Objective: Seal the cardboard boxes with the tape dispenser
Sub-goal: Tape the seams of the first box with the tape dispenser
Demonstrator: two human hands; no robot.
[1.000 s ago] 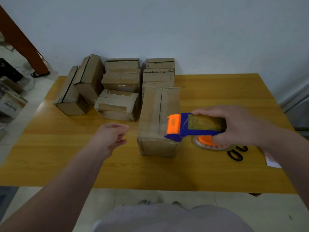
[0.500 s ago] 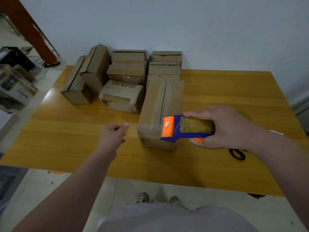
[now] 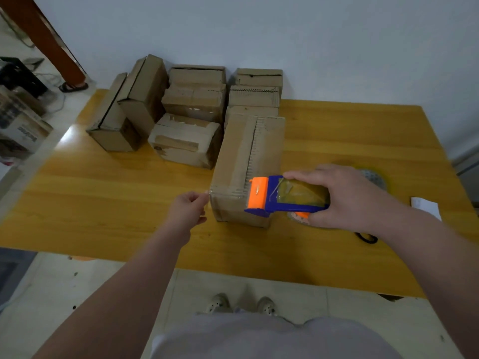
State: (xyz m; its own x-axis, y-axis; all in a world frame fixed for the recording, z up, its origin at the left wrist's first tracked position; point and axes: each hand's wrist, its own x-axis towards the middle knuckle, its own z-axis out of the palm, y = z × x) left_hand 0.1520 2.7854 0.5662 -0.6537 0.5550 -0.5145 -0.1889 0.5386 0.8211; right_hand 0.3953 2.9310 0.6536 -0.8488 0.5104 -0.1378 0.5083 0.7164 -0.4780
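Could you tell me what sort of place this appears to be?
Likely a small packing or shipping room: a cluster of cardboard boxes on a wooden table, a tape dispenser gripped by the right hand, and more cartons on the floor at left.

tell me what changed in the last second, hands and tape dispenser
The left hand reached forward and closed the gap to the front box at its near left corner; whether it touches is unclear. The right hand carried the tape dispenser slightly left, further over that box's near end. Unchanged: the right hand's grip on the dispenser, the front box on the table, the other boxes behind it.
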